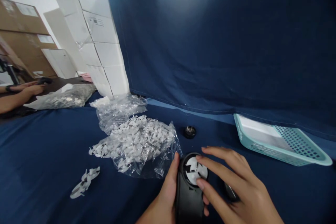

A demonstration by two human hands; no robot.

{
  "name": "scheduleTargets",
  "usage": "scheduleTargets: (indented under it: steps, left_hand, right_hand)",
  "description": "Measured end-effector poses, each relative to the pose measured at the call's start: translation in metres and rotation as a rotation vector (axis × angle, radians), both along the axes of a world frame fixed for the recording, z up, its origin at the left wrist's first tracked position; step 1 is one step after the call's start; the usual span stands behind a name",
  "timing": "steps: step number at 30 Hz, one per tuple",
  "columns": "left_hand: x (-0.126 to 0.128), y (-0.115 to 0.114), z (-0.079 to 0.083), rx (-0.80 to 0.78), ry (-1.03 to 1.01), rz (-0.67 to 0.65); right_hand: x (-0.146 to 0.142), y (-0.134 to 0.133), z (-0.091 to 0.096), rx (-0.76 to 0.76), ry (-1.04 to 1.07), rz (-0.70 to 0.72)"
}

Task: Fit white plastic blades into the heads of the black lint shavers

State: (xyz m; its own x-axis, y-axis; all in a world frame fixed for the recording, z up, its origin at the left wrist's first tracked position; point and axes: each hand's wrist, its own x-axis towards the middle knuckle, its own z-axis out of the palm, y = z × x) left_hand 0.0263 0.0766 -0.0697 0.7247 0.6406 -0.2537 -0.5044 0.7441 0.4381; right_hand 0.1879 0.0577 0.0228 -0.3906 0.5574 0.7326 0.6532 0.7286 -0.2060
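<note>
My left hand (164, 199) grips a black plastic housing (187, 196) from its left side, thumb along the edge. A white fan-shaped impeller (194, 170) sits in the housing's round opening. My right hand (236, 189) rests over the housing's right side, with its index and middle fingertips touching the impeller. A small dark part (230, 191) lies partly hidden under my right palm.
An open clear bag of several white impellers (136, 141) lies just left of the housing, and loose ones (84, 181) sit further left. A small black ring (189, 131) lies behind. A teal basket (278, 140) stands at right. Another person's hands (23, 89) work at far left.
</note>
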Motion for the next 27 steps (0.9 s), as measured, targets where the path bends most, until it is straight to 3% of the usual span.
scheduleTargets:
  steps: [4, 11, 17, 27]
  left_hand:
    - [0.002, 0.001, 0.001, -0.090, -0.016, -0.026]
    - [0.002, -0.001, 0.001, -0.085, 0.021, -0.022]
    - [0.003, -0.006, 0.009, -0.035, -0.005, -0.011]
    - [0.006, -0.013, 0.019, 0.001, 0.003, 0.040]
  right_hand:
    - [0.004, 0.001, 0.004, -0.087, -0.015, 0.022]
    - [0.007, 0.000, 0.008, -0.161, -0.019, 0.055]
    - [0.002, -0.005, 0.008, -0.207, 0.179, 0.072]
    - [-0.001, 0.001, -0.002, -0.694, 0.481, 0.128]
